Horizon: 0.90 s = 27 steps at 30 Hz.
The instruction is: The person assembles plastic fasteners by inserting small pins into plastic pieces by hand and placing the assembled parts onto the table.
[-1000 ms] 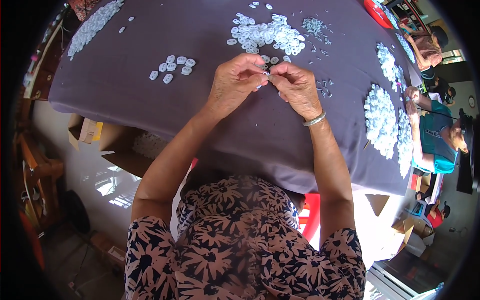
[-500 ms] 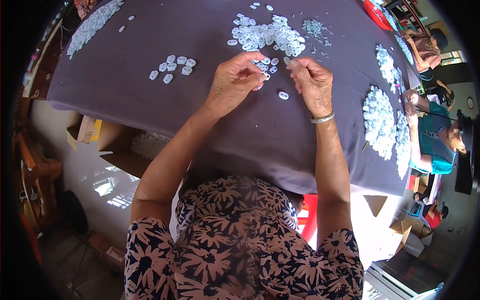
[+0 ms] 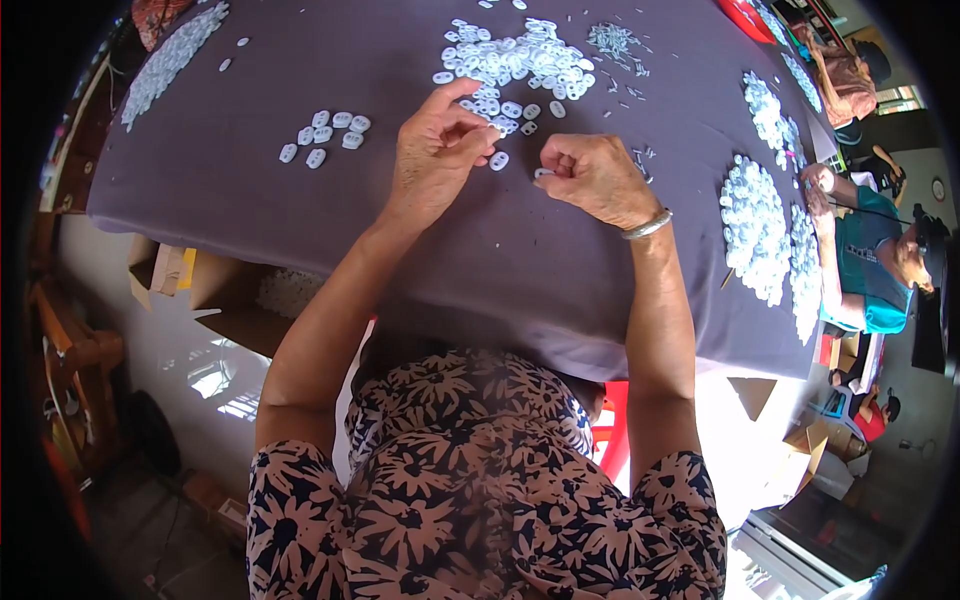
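Note:
My left hand (image 3: 432, 155) is closed in a pinch, with a small white plastic piece (image 3: 500, 132) at its thumb and fingertips. To its right, my right hand (image 3: 600, 182) is closed too, its thumb and finger pinching a white oval two-hole plastic piece (image 3: 543, 173). Between the hands a single white oval piece (image 3: 499, 160) lies on the dark tablecloth. Just beyond them spreads a heap of the same white pieces (image 3: 530, 60). Small grey screw-like bits (image 3: 612, 40) are scattered to the right of that heap, some partly behind my right hand.
Several white ovals (image 3: 322, 134) lie apart on the left. A long pile (image 3: 175, 62) is at the far left. More piles (image 3: 755, 235) line the table's right side, where a person in teal (image 3: 870, 255) works. An open cardboard box (image 3: 235, 290) stands below the table edge.
My right hand has come down and toward me, turning inward, with an oval piece in its pinch. My left hand has shifted slightly left, still pinching. The whole view has shifted a little.

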Available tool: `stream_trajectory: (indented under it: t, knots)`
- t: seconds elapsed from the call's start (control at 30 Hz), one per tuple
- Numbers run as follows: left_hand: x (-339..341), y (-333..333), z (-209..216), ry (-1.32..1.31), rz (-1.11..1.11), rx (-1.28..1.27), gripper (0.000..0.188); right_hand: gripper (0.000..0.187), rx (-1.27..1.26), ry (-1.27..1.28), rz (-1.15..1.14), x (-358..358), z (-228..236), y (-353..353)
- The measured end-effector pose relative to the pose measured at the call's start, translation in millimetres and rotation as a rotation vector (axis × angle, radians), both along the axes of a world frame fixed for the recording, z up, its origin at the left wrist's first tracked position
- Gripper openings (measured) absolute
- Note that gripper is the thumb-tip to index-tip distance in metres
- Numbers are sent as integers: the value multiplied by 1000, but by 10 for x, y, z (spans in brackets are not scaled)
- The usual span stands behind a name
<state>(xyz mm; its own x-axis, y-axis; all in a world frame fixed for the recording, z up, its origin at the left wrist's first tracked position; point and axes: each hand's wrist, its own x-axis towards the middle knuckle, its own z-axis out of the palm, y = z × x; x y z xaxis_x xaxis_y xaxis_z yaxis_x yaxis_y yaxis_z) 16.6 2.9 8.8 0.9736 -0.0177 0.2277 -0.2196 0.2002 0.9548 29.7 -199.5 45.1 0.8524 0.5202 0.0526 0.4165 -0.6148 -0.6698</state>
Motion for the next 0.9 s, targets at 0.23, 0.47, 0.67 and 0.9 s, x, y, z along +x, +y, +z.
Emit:
stream_trajectory:
  t: [0.23, 0.47, 0.67, 0.9]
  knots:
    - [-8, 9, 0, 49, -52, -18, 46, 9, 153, -304, -79, 53, -106, 91]
    - [-27, 31, 53, 125, -3, 74, 39, 7, 320, -391, -568, 246, -22, -411]
    - [-22, 26, 66, 158, -13, 85, 39, 6, 281, -111, -321, 255, -87, -534]
    - [-7, 30, 35, 124, -24, 85, 40, 9, 3, -261, -191, 222, -121, -376]
